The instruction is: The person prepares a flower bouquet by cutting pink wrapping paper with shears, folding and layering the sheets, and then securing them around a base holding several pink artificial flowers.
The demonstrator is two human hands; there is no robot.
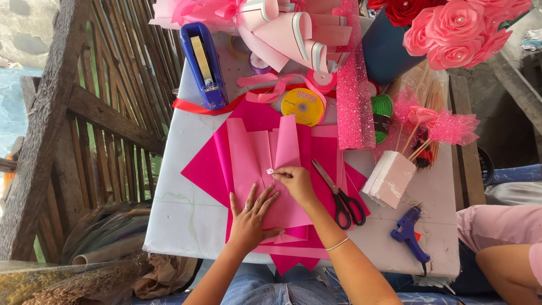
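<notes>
The left hand [252, 213] lies flat, fingers spread, on the folded light pink paper sheet [270, 169]. The right hand [295, 182] pinches a small tape piece [270, 171] onto it. Black-handled scissors [340, 195] lie just beside, on the white worktop [180, 214].

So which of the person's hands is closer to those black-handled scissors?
Right. The right hand pinches the pink paper just beside the scissors; the left hand lies flat on the paper, farther from them.

Hands working pink paper on a bench

The left hand [251, 212] is lying flat on the folded pink paper [271, 164] while the right hand [294, 182] is pinching a small tape piece [270, 170]; scissors [340, 195] are lying beside.
</notes>
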